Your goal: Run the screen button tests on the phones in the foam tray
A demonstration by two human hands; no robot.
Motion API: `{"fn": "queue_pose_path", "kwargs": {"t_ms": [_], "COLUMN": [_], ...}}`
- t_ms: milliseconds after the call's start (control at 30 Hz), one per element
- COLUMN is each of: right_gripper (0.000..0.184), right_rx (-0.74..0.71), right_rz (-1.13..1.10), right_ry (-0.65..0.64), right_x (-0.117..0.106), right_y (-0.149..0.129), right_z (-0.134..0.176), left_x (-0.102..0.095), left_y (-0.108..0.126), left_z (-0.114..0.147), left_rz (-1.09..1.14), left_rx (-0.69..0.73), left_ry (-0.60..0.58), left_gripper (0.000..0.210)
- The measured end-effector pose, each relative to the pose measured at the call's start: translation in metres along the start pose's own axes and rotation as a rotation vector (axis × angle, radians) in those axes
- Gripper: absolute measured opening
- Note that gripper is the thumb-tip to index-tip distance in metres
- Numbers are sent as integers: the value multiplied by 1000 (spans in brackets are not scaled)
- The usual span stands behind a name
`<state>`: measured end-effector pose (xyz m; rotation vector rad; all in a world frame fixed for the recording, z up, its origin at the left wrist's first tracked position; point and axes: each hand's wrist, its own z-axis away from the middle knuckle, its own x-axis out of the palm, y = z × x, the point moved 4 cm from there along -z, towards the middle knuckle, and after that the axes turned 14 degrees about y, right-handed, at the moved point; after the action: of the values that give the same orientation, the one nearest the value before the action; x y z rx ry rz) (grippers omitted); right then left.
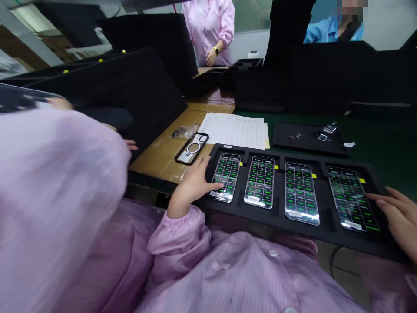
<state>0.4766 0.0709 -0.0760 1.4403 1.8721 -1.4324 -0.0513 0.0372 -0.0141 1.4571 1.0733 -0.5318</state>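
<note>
A black foam tray (278,187) lies in front of me with several smartphones in its recesses. Their lit screens show grids of green and grey cells. My left hand (192,182) is open at the tray's left end, fingers stretched along the edge. Its thumb reaches over the lower screen of the leftmost phone (227,176). At the right end, my right hand (397,213) is open with fingers extended, the fingertips at the side of the rightmost phone (352,200). Between these lie two more phones, the inner left phone (259,182) and the inner right phone (301,193).
A clear phone case (192,148) with a black rim and printed sheets (234,130) lie behind the tray. A shallow black tray (302,141) holds small parts. A co-worker's pink sleeve (58,182) fills the left side. Black partitions (352,78) stand behind, with two people beyond.
</note>
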Motion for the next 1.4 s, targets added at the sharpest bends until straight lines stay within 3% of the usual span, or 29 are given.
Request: {"fn": "queue_pose_path", "kwargs": {"t_ms": [100, 267, 367, 533, 800, 900, 1000, 1100, 1233, 1400], "right_gripper": [47, 50, 53, 57, 51, 51, 51, 51, 51, 48], "right_rx": [68, 110, 116, 117, 93, 61, 41, 23, 11, 3], "right_rz": [-34, -30, -15, 0, -38, -61, -82, -93, -103, -128], "right_ry": [-39, -49, -53, -62, -21, -8, -7, 8, 11, 17], "right_x": [-8, -14, -14, -14, -15, -14, -13, -13, -12, -10], "right_y": [-22, -37, -35, -32, -39, -40, -39, -36, -34, -40], "right_z": [1, 0, 1, 2, 2, 2, 3, 4, 4, 3], "left_x": [3, -1, -3, 2, 12, 0, -18, -30, -33, -30], "left_y": [-6, -6, 7, 27, 25, 34, 44, 49, 54, 66], "left_z": [-7, -13, -6, 13, 15, 14, 15, 16, 19, 23], "left_rz": [-86, -61, -33, -89, -114, -64, 39, 109, 156, 211], "left_rx": [-56, -96, -66, 76, 155, 186, 196, 125, 17, 19], "left_ry": [30, 182, 127, -59, -31, 69, 276, 418, 482, 531], "left_gripper": [104, 83, 83, 115, 115, 100, 75, 58, 42, 33]}}
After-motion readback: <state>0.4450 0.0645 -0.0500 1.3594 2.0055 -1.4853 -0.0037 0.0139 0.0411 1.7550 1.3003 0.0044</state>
